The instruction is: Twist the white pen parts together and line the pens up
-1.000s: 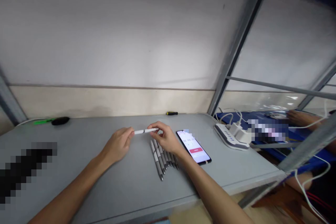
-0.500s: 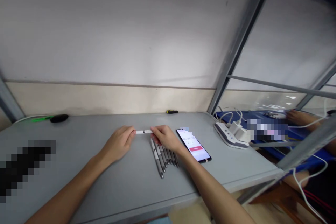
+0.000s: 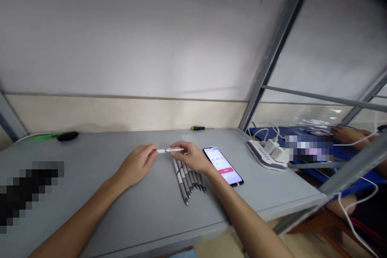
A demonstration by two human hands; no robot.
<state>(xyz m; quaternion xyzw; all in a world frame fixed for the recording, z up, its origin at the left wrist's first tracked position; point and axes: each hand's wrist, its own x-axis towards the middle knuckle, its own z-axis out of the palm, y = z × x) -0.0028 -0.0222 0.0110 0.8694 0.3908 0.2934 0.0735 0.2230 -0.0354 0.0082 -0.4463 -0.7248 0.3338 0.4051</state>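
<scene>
A white ballpoint pen (image 3: 161, 151) lies level between my two hands, above the grey desk. My left hand (image 3: 139, 163) is closed round its left end, the grip end hidden by the fingers. At the right end, the thumb and forefinger of my right hand (image 3: 192, 156) are on either side of the clip part, which shows between them. Just below my right hand, several similar white-and-grey pens (image 3: 184, 187) rest side by side on the desk, tips toward me, their upper ends partly covered by that hand.
Right of the pens lies a phone (image 3: 225, 169) with a timer on screen. Beyond it sits a power strip (image 3: 266, 156) with white plugs and cables. A small black-and-yellow screwdriver (image 3: 198, 128) is by the wall. Another person's hand (image 3: 347, 134) shows at the far right.
My right hand's fingers have shifted and spread a little round the pen's clip end, so more of it shows. My left hand has stayed nearly still.
</scene>
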